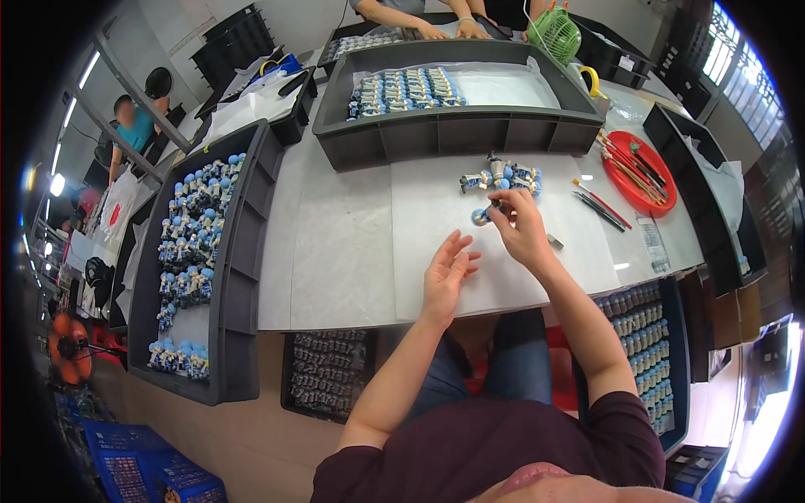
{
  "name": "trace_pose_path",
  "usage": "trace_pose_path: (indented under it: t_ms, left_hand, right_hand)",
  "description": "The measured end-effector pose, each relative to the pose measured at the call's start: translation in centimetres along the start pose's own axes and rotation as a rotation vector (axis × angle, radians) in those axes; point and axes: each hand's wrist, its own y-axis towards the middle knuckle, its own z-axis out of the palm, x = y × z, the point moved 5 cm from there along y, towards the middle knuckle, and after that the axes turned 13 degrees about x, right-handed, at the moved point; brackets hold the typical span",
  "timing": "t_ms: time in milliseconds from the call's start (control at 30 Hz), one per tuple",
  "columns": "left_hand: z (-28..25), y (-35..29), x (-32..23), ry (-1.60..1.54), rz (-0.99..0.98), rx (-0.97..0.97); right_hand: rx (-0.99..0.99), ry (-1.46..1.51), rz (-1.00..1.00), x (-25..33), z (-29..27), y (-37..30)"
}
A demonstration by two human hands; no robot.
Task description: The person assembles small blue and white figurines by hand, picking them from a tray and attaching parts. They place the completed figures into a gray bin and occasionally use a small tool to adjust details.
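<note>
Over the white table (335,251), my right hand (521,225) is closed on a small blue-and-white figurine (480,216). Its round blue part sticks out to the left of my fingertips, and the rest is partly hidden by them. My left hand (449,272) hovers a little nearer and to the left, fingers apart and holding nothing. Just beyond my right hand lies a loose cluster of similar figurines (503,174) with blue tops and pale bodies. A small grey block-like piece (554,241) rests beside my right wrist.
A large grey bin (453,138) with rows of figurines stands at the back. Another grey bin (235,335) of figurines is at the left. Brushes lie in a red round tray (646,201) at the right, with pens (599,211) nearby. Across the table, another person's hands (453,32) are visible.
</note>
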Motion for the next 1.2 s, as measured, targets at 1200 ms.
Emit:
trace_pose_path:
  t_ms: [1200]
  left_hand:
    - [-1.1, 0.4, 0.2, -0.202, 0.005, -0.032]
  right_hand:
    - [0.14, 0.797, 0.174, -2.1, 4.9, -7.2]
